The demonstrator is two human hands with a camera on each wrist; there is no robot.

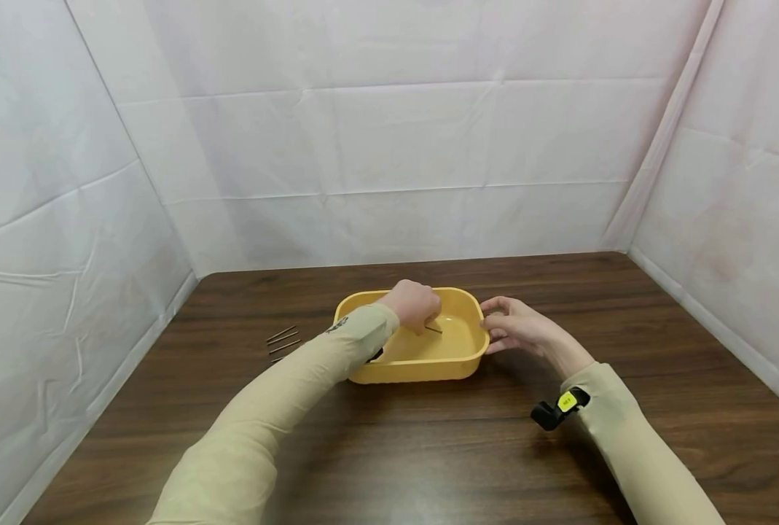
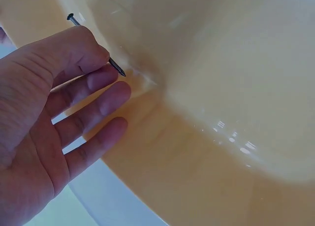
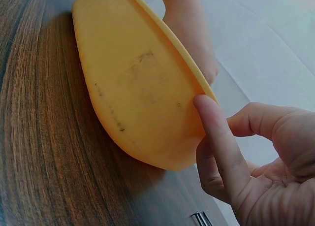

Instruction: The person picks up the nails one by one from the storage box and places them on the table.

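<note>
Yellow tub [image 1: 415,368]; dark nail [image 2: 116,67]; dark brown woodgrain table [image 1: 428,452]; beige sleeves [image 1: 284,408].

A yellow plastic tub [image 1: 422,361], rectangular with rounded corners and a thin out-turned rim, is sitting upright on the dark wooden desk [image 1: 428,452], its long side facing the person. Its outer wall is showing faint dark scuffs in the right wrist view. A thin dark metal nail [image 2: 116,67] is hanging tilted over the tub's glossy inside, its flat head up and its tip pointing down toward the inner wall, not yet lying on the bottom.
</note>
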